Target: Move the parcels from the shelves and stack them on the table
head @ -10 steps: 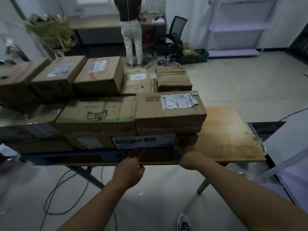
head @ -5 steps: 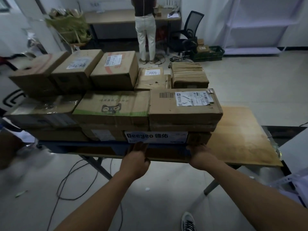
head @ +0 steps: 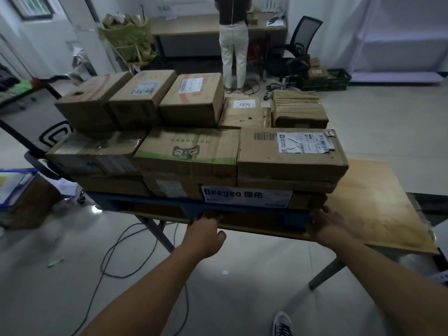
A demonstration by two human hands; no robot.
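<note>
Counter (head: pixel 378 202): right end bare wood, parcels (head: pixel 194 151) stacked in layers on the left end, all riding on a blue base (head: pixel 155 202). Both hands are at the base's front edge. Right hand (head: pixel 326 223) lies flat, fingers spread on the corner. Left hand (head: pixel 206 230) has its fingertips tucked against the edge, can't tell if it grips. Looks like squaring the load. Push low on the base, both sides evenly and slowly. Top parcels sit loose, and the base seems to overhang on the left.

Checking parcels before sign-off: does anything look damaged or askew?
The shipping label on the front right top parcel is torn ragged along its lower edge, and the back left box seems to have a hole in its top.
</note>
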